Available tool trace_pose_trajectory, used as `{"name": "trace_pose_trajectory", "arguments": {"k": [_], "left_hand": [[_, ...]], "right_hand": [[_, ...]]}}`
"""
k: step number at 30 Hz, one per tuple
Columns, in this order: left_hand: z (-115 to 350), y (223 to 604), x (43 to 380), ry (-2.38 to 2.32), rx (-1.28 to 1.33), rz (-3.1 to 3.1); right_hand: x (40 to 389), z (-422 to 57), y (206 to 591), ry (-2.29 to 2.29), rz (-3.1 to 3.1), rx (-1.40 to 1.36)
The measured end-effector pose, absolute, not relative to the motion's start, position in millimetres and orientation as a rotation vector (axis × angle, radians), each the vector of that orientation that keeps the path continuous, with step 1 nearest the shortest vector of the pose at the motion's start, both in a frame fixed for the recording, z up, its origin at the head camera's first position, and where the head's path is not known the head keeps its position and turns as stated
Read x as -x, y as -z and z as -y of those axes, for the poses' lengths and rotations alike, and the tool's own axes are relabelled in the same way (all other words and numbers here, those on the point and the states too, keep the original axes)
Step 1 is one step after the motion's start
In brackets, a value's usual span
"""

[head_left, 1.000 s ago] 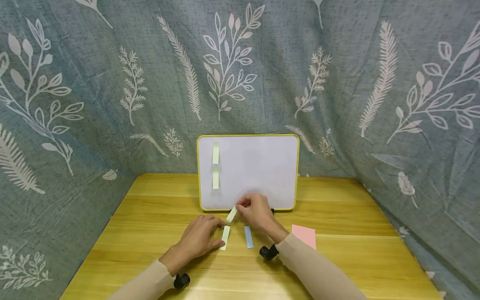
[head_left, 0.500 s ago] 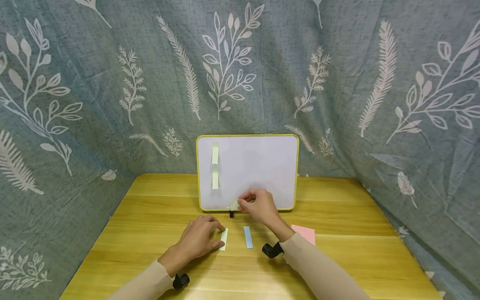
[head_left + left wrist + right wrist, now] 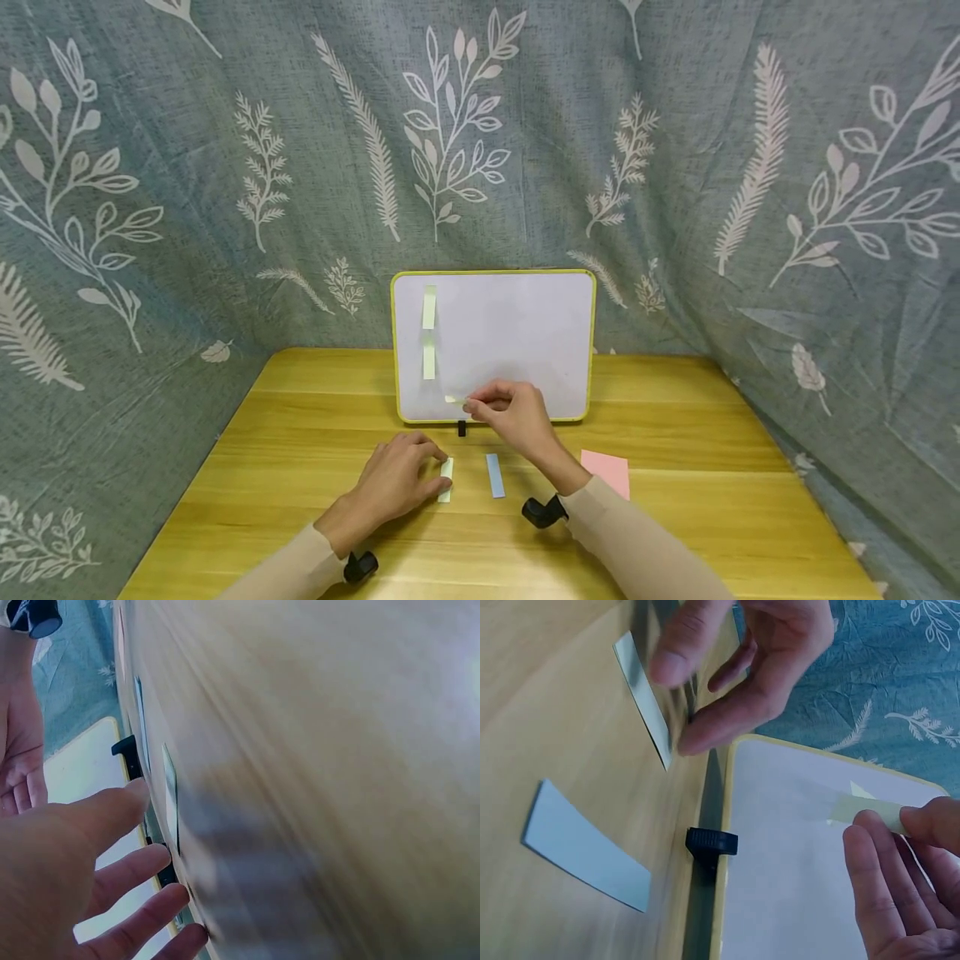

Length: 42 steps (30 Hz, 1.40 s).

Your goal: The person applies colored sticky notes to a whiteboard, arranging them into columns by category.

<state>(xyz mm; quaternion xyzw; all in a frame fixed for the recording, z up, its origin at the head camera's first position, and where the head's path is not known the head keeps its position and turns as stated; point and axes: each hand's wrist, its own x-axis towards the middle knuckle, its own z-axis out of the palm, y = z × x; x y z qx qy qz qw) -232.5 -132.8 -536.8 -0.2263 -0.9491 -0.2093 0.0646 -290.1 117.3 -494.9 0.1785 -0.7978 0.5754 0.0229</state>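
My right hand (image 3: pixel 517 421) pinches a pale yellow-green sticky strip (image 3: pixel 866 810) between thumb and fingertips. It holds the strip sideways in front of the lower part of a yellow-framed whiteboard (image 3: pixel 525 333); whether the strip touches the board I cannot tell. Two similar strips, an upper one (image 3: pixel 429 307) and a lower one (image 3: pixel 429 361), hang in a column at the board's left. My left hand (image 3: pixel 392 481) rests on the table, thumb and fingers spread apart beside a pale green sticky pad (image 3: pixel 641 697). A narrow blue pad (image 3: pixel 495 476) lies to the right of that.
A pink square of paper (image 3: pixel 606 473) lies on the table (image 3: pixel 315 400), partly behind the right sleeve. Black feet (image 3: pixel 709 844) support the board's bottom edge. Grey-green patterned cloth (image 3: pixel 300 208) hangs behind and at both sides.
My right hand has lifted the strip up and away from the green pad, over to the board, and the strip has turned from slanted to nearly level. My left hand has barely moved.
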Motion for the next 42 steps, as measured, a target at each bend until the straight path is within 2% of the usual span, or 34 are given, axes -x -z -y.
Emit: {"name": "trace_pose_trajectory", "arguments": {"k": [17, 42], "left_hand": [[149, 522, 248, 0.702, 0.425, 2.683], [161, 506, 277, 0.910, 0.158, 2.557]], "right_hand": [[282, -99, 503, -1.781, 2.307, -0.533], [280, -61, 528, -1.337, 2.241, -0.680]]}}
